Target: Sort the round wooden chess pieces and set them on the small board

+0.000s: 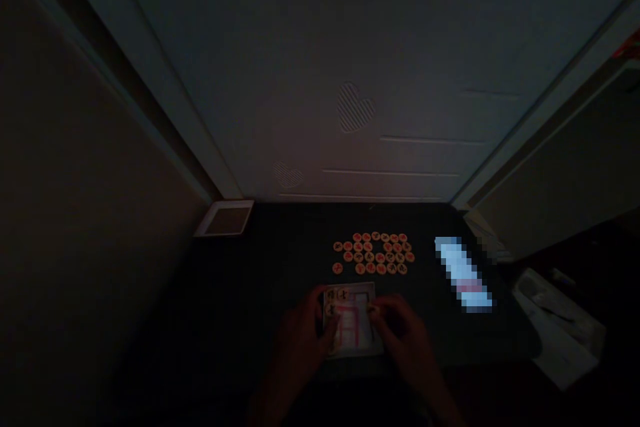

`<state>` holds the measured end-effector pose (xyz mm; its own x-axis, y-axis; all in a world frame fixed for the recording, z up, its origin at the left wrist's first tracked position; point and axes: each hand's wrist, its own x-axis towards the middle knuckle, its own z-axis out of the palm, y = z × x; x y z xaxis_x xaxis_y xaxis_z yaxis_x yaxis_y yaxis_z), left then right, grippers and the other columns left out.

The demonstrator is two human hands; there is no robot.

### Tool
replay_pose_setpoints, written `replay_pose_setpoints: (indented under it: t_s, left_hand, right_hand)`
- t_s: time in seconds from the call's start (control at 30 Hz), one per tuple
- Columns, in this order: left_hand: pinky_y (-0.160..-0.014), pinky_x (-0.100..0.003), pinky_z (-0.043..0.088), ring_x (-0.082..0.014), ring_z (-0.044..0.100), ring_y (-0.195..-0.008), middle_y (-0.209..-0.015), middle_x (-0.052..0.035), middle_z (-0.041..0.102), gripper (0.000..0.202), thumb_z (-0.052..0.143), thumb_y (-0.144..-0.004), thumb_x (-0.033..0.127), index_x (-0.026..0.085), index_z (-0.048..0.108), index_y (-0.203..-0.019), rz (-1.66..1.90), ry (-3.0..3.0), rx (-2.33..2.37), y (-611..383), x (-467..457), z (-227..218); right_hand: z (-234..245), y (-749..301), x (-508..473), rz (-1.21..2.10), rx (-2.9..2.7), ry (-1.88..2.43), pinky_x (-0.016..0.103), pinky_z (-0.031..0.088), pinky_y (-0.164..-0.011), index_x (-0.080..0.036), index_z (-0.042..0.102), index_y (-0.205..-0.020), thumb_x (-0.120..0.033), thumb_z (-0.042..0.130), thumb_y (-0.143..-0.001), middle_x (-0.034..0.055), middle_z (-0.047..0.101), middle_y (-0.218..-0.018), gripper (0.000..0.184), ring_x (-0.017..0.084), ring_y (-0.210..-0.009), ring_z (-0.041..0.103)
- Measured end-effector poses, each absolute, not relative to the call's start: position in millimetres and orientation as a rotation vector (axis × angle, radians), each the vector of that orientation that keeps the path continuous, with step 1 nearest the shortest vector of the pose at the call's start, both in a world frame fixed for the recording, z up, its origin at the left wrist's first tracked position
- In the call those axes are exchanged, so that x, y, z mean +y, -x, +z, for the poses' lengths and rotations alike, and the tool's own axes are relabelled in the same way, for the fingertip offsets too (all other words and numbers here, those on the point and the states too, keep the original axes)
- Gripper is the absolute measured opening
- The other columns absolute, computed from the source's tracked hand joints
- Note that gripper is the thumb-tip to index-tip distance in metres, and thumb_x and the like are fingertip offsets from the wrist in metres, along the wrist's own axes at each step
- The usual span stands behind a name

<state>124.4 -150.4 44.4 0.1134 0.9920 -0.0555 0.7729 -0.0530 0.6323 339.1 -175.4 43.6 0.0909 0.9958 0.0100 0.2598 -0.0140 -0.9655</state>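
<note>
A small whitish tray (364,340) with pink lines inside stands close to me at the near side of the dark table. My left hand (311,325) grips its left side, thumb over the rim. Several round Chinese chess pieces (343,295) with dark characters lie in the tray's upper left corner. At the tray's right edge my right hand (400,323) pinches one Chinese chess piece (371,307) between thumb and fingers. Beyond the tray, several rows of round pieces (369,257) with red or dark characters lie flat on the table.
The dark table (240,293) meets a pale panel with heart patterns (355,107). A shallow white-edged box lid (227,219) lies at the back left. On the right glows a blurred-out bright screen (463,273). A white box (563,327) stands below the table's right edge.
</note>
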Motion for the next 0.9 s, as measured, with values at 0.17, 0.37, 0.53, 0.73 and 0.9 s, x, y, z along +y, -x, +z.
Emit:
replay_pose_setpoints:
  t_s: [0.17, 0.37, 0.53, 0.73, 0.9]
  left_hand:
    - [-0.068, -0.031, 0.046, -0.0225, 0.066, -0.077, -0.081, -0.0014, 0.067, 0.042, 0.052, -0.095, 0.04, 0.024, 0.054, -0.134, 0.563, -1.874, 1.681, -122.3, -149.4, 42.5]
    - [-0.067, -0.03, 0.044, -0.0218, 0.066, -0.076, -0.082, -0.0008, 0.067, 0.047, 0.049, -0.096, 0.044, 0.024, 0.05, -0.138, 0.502, -1.834, 1.712, -123.3, -147.3, 43.7]
    - [-0.071, -0.031, 0.045, -0.0212, 0.065, -0.078, -0.084, -0.0019, 0.067, 0.051, 0.048, -0.097, 0.045, 0.021, 0.046, -0.141, 0.448, -1.813, 1.723, -124.9, -145.0, 41.8]
    - [-0.072, -0.032, 0.045, -0.0212, 0.066, -0.079, -0.084, -0.001, 0.067, 0.048, 0.048, -0.097, 0.043, 0.023, 0.047, -0.14, 0.483, -1.82, 1.709, -123.9, -146.7, 42.4]
    - [-0.07, -0.031, 0.044, -0.021, 0.066, -0.075, -0.079, 0.0006, 0.066, 0.046, 0.046, -0.098, 0.045, 0.021, 0.049, -0.137, 0.512, -1.794, 1.797, -128.3, -146.0, 40.1]
  right_hand:
    - [40.8, -343.6, -174.1, 1.033, -1.282, 1.472, 0.031, 0.054, -0.074, -0.023, 0.072, -0.104, -0.049, 0.068, -0.089, 0.0066, 0.073, -0.096, 0.031, 0.023, -0.087, 0.068]
    - [48.7, -347.7, -165.7, 1.013, -1.249, 1.552, 0.031, 0.053, -0.071, -0.022, 0.074, -0.101, -0.051, 0.067, -0.088, 0.0061, 0.075, -0.091, 0.032, 0.022, -0.082, 0.068]
    - [50.2, -338.9, -155.4, 0.913, -1.31, 1.577, 0.031, 0.052, -0.071, -0.022, 0.074, -0.097, -0.05, 0.065, -0.09, 0.0052, 0.075, -0.089, 0.03, 0.022, -0.08, 0.068]
    - [39.3, -325.7, -144.9, 0.512, -1.609, 1.625, 0.036, 0.047, -0.08, -0.025, 0.075, -0.092, -0.044, 0.062, -0.094, 0.0047, 0.074, -0.088, 0.023, 0.023, -0.086, 0.064]
    - [35.8, -318.7, -143.9, 0.219, -1.801, 1.699, 0.037, 0.038, -0.082, -0.027, 0.076, -0.089, -0.036, 0.067, -0.093, 0.0028, 0.073, -0.086, 0.013, 0.023, -0.087, 0.06]
